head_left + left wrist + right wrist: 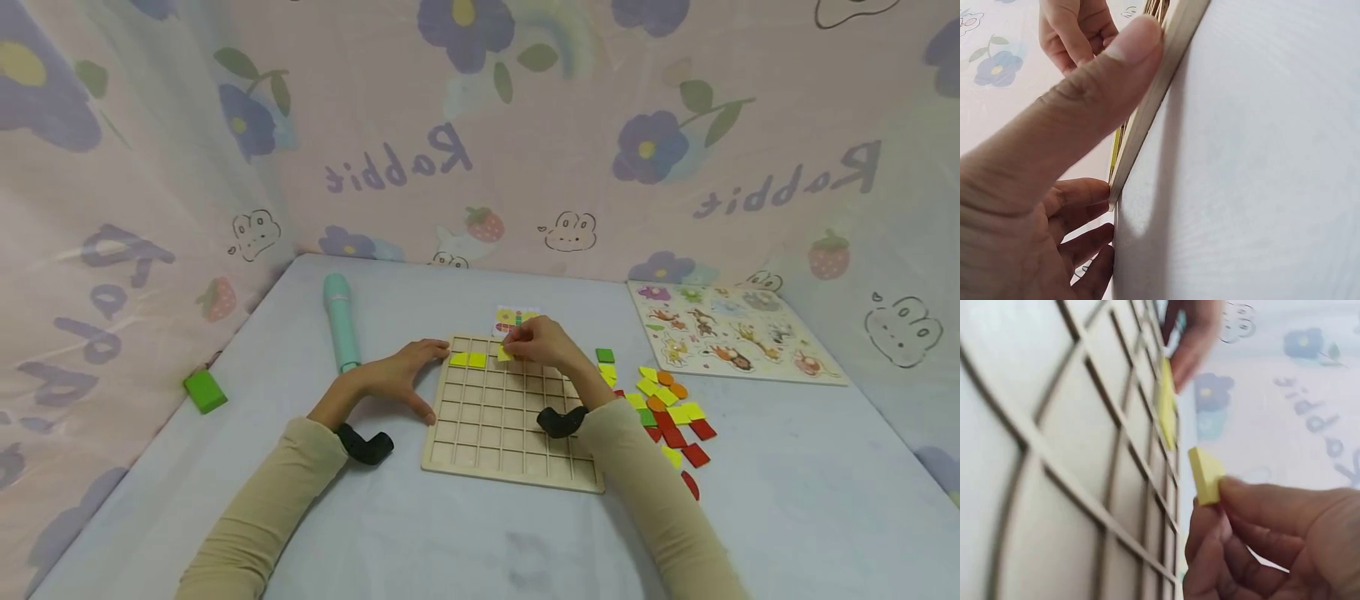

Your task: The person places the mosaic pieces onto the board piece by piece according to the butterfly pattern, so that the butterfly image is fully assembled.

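Note:
A wooden grid board (480,433) lies on the table with two yellow square tiles (477,360) in its top row at the left. My right hand (546,343) pinches another yellow tile (1206,475) between thumb and fingers, over the board's top row. My left hand (397,375) is at the board's left side, thumb and fingers spread wide; in the left wrist view its thumb (1079,103) overlaps the board's edge and its fingertips are right at the far corner. A small pattern card (516,318) lies behind the board, partly covered by my right hand.
Loose red, yellow, green and orange pieces (671,417) lie scattered right of the board, near my right forearm. An animal puzzle board (727,333) is at the back right. A mint-green microphone-shaped object (341,321) and a green block (205,391) lie to the left.

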A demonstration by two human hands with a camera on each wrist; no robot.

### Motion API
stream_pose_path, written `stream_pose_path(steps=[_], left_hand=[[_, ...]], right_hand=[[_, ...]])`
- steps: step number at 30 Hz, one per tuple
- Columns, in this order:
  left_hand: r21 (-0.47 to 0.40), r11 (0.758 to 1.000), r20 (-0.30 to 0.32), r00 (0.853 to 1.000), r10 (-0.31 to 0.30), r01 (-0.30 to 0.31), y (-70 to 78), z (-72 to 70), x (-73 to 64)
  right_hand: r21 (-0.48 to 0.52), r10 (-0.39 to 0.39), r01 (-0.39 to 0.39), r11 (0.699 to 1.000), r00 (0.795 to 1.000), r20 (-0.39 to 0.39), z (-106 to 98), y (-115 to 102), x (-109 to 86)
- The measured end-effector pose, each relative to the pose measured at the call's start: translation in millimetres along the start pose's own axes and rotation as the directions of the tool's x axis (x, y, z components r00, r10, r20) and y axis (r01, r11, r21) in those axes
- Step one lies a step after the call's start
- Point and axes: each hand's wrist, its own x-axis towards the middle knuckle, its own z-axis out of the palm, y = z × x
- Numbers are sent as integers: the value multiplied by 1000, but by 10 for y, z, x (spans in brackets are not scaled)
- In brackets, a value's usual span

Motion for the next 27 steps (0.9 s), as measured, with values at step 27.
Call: stream_pose_path(steps=[27], left_hand=[[7,1000,7,1000,-6,6,-20,6,19]], right_hand=[[-287,-172,156,945,985,-32,263,-27,22]])
